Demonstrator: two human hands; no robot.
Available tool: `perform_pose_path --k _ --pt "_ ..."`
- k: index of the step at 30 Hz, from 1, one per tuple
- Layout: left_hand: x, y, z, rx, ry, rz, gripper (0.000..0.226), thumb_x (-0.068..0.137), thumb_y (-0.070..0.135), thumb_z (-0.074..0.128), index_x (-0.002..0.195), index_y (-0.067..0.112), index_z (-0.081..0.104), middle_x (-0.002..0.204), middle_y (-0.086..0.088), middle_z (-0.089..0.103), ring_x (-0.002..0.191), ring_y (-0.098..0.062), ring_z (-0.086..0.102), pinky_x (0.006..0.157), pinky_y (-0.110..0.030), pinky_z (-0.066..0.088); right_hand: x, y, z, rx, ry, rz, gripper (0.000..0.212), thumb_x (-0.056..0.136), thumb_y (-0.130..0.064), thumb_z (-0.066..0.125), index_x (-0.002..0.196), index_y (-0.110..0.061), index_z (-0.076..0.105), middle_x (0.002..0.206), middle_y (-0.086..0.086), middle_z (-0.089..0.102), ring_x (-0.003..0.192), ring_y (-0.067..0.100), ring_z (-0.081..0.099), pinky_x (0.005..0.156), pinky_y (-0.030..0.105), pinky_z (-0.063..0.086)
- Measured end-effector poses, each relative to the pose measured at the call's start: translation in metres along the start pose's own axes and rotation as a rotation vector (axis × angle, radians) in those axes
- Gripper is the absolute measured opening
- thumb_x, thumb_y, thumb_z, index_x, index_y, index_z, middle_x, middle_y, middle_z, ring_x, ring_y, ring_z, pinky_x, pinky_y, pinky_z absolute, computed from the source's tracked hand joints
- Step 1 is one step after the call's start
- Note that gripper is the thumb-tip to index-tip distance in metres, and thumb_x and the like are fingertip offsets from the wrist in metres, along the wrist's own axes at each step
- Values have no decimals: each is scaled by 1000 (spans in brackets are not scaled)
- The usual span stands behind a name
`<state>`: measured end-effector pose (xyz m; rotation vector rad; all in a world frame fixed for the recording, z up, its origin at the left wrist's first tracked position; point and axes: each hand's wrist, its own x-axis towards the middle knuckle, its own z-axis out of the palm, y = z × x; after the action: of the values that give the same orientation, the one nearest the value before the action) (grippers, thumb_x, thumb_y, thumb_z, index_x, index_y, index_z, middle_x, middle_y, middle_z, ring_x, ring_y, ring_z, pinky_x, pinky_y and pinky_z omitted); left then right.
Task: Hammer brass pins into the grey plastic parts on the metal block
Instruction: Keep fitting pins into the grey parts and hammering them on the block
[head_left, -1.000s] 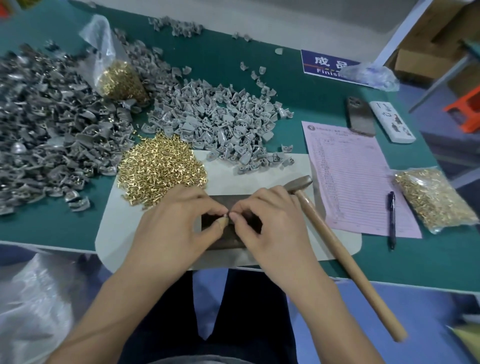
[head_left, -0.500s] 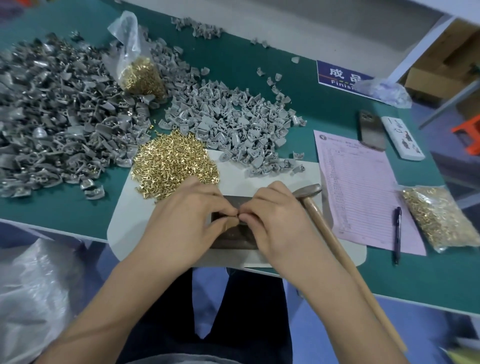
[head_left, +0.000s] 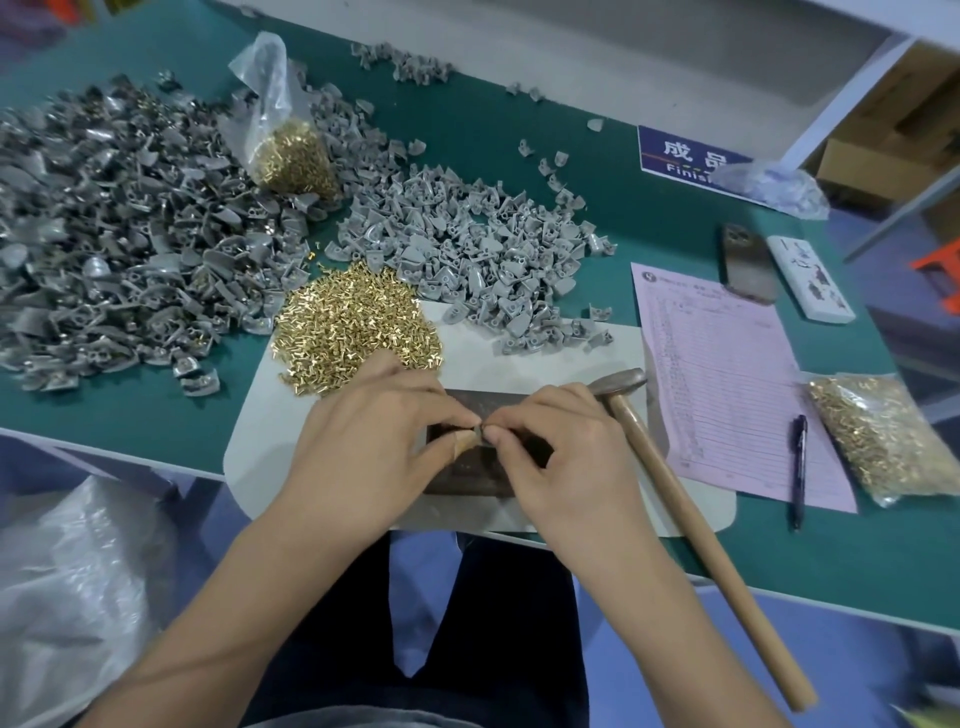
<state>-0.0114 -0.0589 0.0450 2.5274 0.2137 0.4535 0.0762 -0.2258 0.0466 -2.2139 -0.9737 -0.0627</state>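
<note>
Both hands meet over the dark metal block (head_left: 467, 478) on a white mat (head_left: 550, 358). My left hand (head_left: 379, 441) and my right hand (head_left: 561, 452) pinch a small grey plastic part (head_left: 480, 430) between thumbs and fingertips; the part is mostly hidden. I cannot tell whether a pin is in the fingers. A heap of loose brass pins (head_left: 353, 322) lies just beyond my left hand. A wooden-handled hammer (head_left: 675, 499) lies right of the block, head next to my right hand. Grey plastic parts (head_left: 467, 249) are piled behind the mat.
A large pile of darker grey parts (head_left: 104, 244) covers the left of the green table. Bags of brass pins stand at back (head_left: 291, 150) and right (head_left: 893, 441). A pink form (head_left: 722, 374) with a pen (head_left: 799, 462), a phone (head_left: 748, 265) and a power strip (head_left: 808, 275) lie right.
The hands stay pinched together over the block with only small finger shifts. The head camera has drifted, so the scene sits slightly lower and to the right.
</note>
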Motion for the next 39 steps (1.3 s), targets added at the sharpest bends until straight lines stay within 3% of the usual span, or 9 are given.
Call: perform_pose_path --k 5,7,10,14,18,24,33,36,39 --pt "2 2 -2 46 -5 39 11 84 45 71 92 38 75 80 21 64 88 -9 48 58 -31 45 -1 0 0 4 9 13 9 87 -16 79 96 -16 80 81 -2 66 85 16 55 80 17 41" --pt "3 3 -2 56 -13 29 11 85 46 71 92 39 75 80 21 63 89 -9 47 59 -32 46 -2 10 -9 13 51 160 30 91 -37 74 114 -17 76 94 0 65 94 13 53 86 17 39" --pt "3 3 0 40 -17 19 13 87 47 67 94 39 75 84 21 62 91 -7 45 61 -32 46 -6 39 -31 -389 195 418 49 93 -51 62 123 -12 66 110 11 60 106 25 44 91 36 39" --pt "1 4 2 37 -9 15 10 88 43 69 94 37 75 87 21 62 91 -7 43 60 -29 43 -8 56 -33 -701 -62 613 43 104 -45 47 119 -9 64 114 14 63 111 35 43 88 43 36" --pt "0 2 3 26 -1 -7 13 87 47 65 91 39 74 83 20 59 86 -8 43 57 -29 43 -8 56 -33 -687 -65 534 37 108 -34 37 119 -9 61 113 13 61 107 34 47 89 43 36" --pt "4 1 2 37 -11 -2 11 85 45 72 92 39 76 80 19 61 86 -8 47 56 -28 41 -23 23 -60 83 -93 283 34 107 -52 29 103 -33 58 80 -10 57 69 12 53 60 26 42" --pt "2 1 4 53 -3 10 11 87 46 71 94 39 75 82 19 60 88 -10 49 57 -28 39 -27 2 -54 -320 -110 94 30 103 -59 28 115 -43 50 76 -21 56 69 0 52 58 22 39" --pt "1 1 5 37 2 2 10 87 46 69 93 39 74 82 18 56 87 -9 47 58 -29 37 -26 -2 -58 -253 37 104 33 104 -60 28 118 -43 52 74 -19 60 63 10 55 55 33 47" --pt "0 1 6 5 19 -26 10 86 47 70 92 40 75 84 19 58 87 -7 46 59 -29 39 -32 -7 -47 -86 183 165 33 105 -57 33 123 -40 55 77 -29 57 63 4 53 54 21 40"
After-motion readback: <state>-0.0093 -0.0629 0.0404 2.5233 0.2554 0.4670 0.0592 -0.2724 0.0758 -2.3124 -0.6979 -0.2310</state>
